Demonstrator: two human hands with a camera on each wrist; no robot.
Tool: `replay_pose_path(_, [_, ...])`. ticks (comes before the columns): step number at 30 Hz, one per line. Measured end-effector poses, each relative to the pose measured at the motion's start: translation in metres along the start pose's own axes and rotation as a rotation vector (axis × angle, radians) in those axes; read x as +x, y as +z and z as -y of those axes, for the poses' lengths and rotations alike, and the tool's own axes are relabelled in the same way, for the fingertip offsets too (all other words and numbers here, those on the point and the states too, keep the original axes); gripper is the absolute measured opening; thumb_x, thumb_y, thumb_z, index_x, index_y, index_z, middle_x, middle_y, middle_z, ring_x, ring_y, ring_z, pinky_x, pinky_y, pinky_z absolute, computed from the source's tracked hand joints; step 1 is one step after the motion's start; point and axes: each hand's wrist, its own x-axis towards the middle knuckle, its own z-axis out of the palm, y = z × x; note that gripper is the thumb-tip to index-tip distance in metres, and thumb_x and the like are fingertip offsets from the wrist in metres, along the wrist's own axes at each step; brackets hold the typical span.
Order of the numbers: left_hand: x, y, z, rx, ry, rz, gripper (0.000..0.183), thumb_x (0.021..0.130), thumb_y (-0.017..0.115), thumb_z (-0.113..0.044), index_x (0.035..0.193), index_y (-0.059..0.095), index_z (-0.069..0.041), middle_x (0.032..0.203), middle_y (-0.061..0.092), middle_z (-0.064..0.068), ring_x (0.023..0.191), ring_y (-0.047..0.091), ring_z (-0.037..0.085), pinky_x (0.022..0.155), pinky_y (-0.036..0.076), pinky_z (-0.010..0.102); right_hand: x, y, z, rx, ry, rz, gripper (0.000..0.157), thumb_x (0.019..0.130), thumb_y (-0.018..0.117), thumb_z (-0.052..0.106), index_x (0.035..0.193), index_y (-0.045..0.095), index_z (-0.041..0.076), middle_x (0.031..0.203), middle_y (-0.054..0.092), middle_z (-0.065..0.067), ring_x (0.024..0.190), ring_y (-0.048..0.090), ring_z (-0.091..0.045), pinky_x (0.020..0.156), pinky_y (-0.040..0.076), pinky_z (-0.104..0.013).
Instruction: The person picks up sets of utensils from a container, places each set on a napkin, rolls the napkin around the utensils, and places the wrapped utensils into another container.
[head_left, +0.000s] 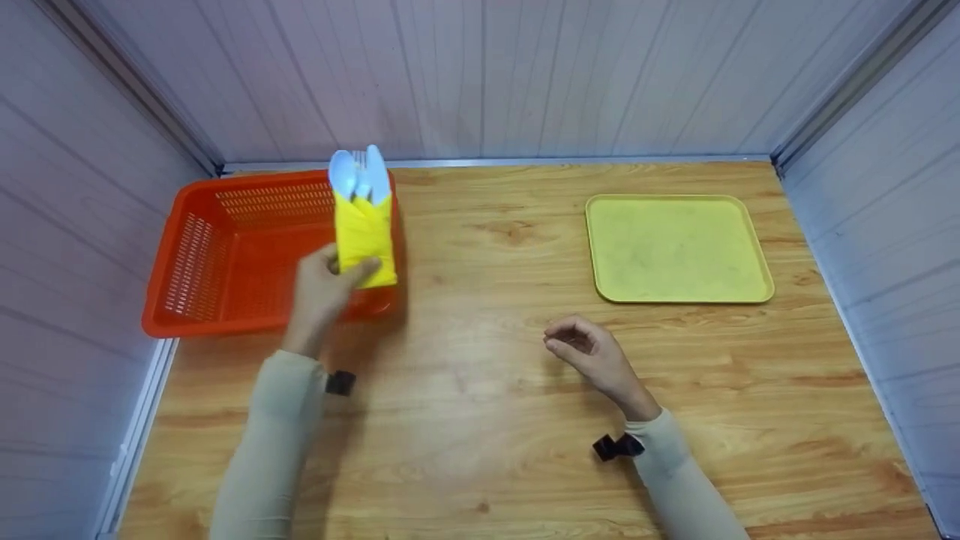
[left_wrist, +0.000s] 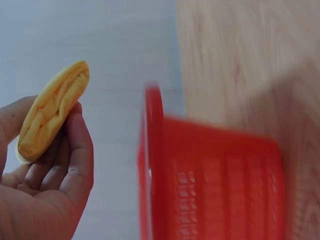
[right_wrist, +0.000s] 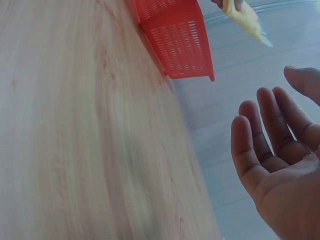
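My left hand [head_left: 324, 289] pinches a yellow napkin pouch [head_left: 364, 238] near its lower end, thumb in front. Out of the pouch's top stick a pale blue spoon [head_left: 343, 174], a fork [head_left: 361, 161] and a knife [head_left: 377, 176]. The bundle is held up over the right side of a red plastic basket [head_left: 161, 262]. Seen from the left wrist, the folded bottom of the pouch [left_wrist: 52, 112] faces the camera and the cutlery is hidden. My right hand [head_left: 596, 360] hovers above the table, fingers loosely curved, holding nothing; the right wrist view shows its palm [right_wrist: 290, 185].
A yellow tray [head_left: 679, 247] lies flat on the wooden table [head_left: 480, 420] at the back right. Light panelled walls [head_left: 480, 82] enclose the table at the back and both sides. The basket stands at the back left, near the left wall.
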Motion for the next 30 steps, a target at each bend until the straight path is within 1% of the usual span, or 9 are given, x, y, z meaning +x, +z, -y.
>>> replay_pose_path(3, [0.014, -0.014, 0.001, 0.028, -0.14, -0.012, 0.057, 0.09, 0.076, -0.034, 0.139, 0.055, -0.013, 0.126, 0.061, 0.004, 0.111, 0.057, 0.023, 0.097, 0.048, 0.038, -0.001, 0.0, -0.001, -0.012, 0.023, 0.009, 0.023, 0.097, 0.067, 0.01, 0.113, 0.064, -0.006, 0.11, 0.064, -0.022, 0.098, 0.064, -0.024, 0.084, 0.053, -0.033])
replay_pose_path(7, [0.029, -0.022, 0.007, 0.101, -0.249, -0.011, 0.066, 0.09, 0.076, -0.036, 0.145, 0.048, -0.012, 0.132, 0.057, 0.006, 0.116, 0.053, 0.027, 0.101, 0.045, 0.04, -0.002, 0.0, -0.001, -0.024, 0.051, 0.009, 0.022, 0.097, 0.066, 0.009, 0.114, 0.065, -0.006, 0.109, 0.065, -0.018, 0.1, 0.063, -0.024, 0.085, 0.052, -0.032])
replay_pose_path(11, [0.04, -0.024, 0.016, 0.233, -0.299, 0.005, 0.071, 0.089, 0.076, -0.038, 0.146, 0.045, -0.01, 0.133, 0.055, 0.008, 0.117, 0.051, 0.03, 0.102, 0.044, 0.041, -0.003, -0.001, -0.002, -0.034, 0.082, 0.004, 0.02, 0.097, 0.065, 0.007, 0.114, 0.065, -0.005, 0.11, 0.065, -0.018, 0.1, 0.062, -0.022, 0.085, 0.051, -0.031])
replay_pose_path(13, [0.046, -0.024, 0.019, 0.317, -0.312, 0.01, 0.069, 0.09, 0.076, -0.035, 0.145, 0.045, -0.008, 0.131, 0.055, 0.01, 0.116, 0.052, 0.032, 0.101, 0.045, 0.042, -0.002, -0.001, -0.002, -0.037, 0.092, 0.01, 0.02, 0.098, 0.064, 0.005, 0.114, 0.064, -0.006, 0.111, 0.064, -0.019, 0.1, 0.062, -0.022, 0.085, 0.051, -0.031])
replay_pose_path(16, [0.055, -0.023, 0.02, 0.386, -0.338, 0.006, 0.065, 0.091, 0.075, -0.03, 0.143, 0.045, -0.006, 0.128, 0.056, 0.012, 0.114, 0.053, 0.032, 0.1, 0.045, 0.042, -0.002, -0.001, -0.001, -0.049, 0.1, 0.017, 0.018, 0.098, 0.062, 0.002, 0.113, 0.064, -0.008, 0.109, 0.064, -0.019, 0.097, 0.061, -0.021, 0.082, 0.05, -0.031])
replay_pose_path(20, [0.065, -0.021, 0.022, 0.418, -0.38, 0.017, 0.065, 0.09, 0.076, -0.027, 0.142, 0.043, -0.005, 0.127, 0.055, 0.012, 0.114, 0.053, 0.033, 0.1, 0.045, 0.042, -0.003, 0.001, 0.012, -0.058, 0.097, 0.025, 0.015, 0.098, 0.062, 0.001, 0.11, 0.065, -0.008, 0.105, 0.065, -0.016, 0.092, 0.061, -0.019, 0.078, 0.049, -0.028])
replay_pose_path(24, [0.067, -0.021, 0.027, 0.446, -0.423, 0.043, 0.063, 0.09, 0.075, -0.027, 0.139, 0.042, -0.005, 0.125, 0.052, 0.013, 0.112, 0.051, 0.032, 0.097, 0.045, 0.041, -0.005, 0.004, 0.024, -0.054, 0.074, 0.046, 0.014, 0.098, 0.061, 0.0, 0.108, 0.065, -0.009, 0.103, 0.065, -0.018, 0.09, 0.06, -0.017, 0.076, 0.049, -0.027])
replay_pose_path(27, [0.068, -0.02, 0.03, 0.443, -0.436, 0.062, 0.064, 0.09, 0.076, -0.027, 0.139, 0.041, -0.006, 0.125, 0.051, 0.013, 0.113, 0.05, 0.032, 0.097, 0.044, 0.041, -0.006, 0.003, 0.022, -0.064, 0.06, 0.049, 0.014, 0.097, 0.061, -0.001, 0.107, 0.065, -0.01, 0.102, 0.065, -0.021, 0.088, 0.06, -0.019, 0.076, 0.049, -0.027])
replay_pose_path(30, [0.071, -0.018, 0.032, 0.432, -0.45, 0.077, 0.068, 0.088, 0.077, -0.029, 0.14, 0.039, -0.008, 0.128, 0.049, 0.012, 0.114, 0.048, 0.033, 0.099, 0.043, 0.042, -0.007, 0.003, 0.021, -0.072, 0.074, 0.047, 0.014, 0.097, 0.062, 0.0, 0.108, 0.066, -0.009, 0.102, 0.066, -0.022, 0.089, 0.061, -0.021, 0.076, 0.049, -0.027])
